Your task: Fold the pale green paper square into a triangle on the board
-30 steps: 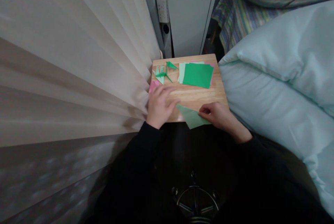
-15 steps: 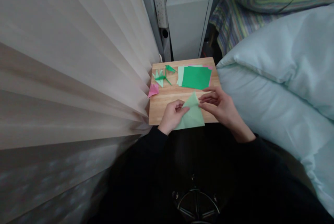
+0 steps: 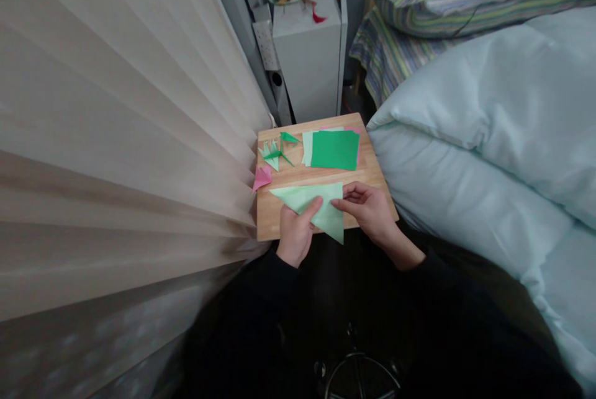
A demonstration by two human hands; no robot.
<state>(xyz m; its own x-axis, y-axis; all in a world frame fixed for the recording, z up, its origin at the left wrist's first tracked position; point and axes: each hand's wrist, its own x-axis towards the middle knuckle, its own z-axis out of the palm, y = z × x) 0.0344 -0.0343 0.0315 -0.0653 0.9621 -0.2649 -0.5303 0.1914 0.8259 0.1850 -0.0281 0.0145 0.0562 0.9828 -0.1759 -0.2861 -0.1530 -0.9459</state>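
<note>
A light green sheet of origami paper (image 3: 330,213), folded into a triangle, is held above the near edge of the wooden board (image 3: 270,219). My left hand (image 3: 297,231) grips it from below, thumb on top and fingers hidden behind. At the paper's right edge, my right hand (image 3: 367,210) pinches it between thumb and fingers. One corner points left and another hangs toward me. Beyond the paper lies a stack of square sheets, a dark green sheet (image 3: 335,151) on top, with light green and pink edges showing.
Folded green paper pieces (image 3: 274,152) and a pink folded piece (image 3: 262,177) sit at the board's left. A pleated curtain (image 3: 186,138) borders the left side, a pale blue quilt (image 3: 465,157) the right. Behind stands a white cabinet (image 3: 310,64).
The light green triangle has been turned, so its long edge no longer lies toward me. My right hand has closed on its right edge. The camera view has shifted.
</note>
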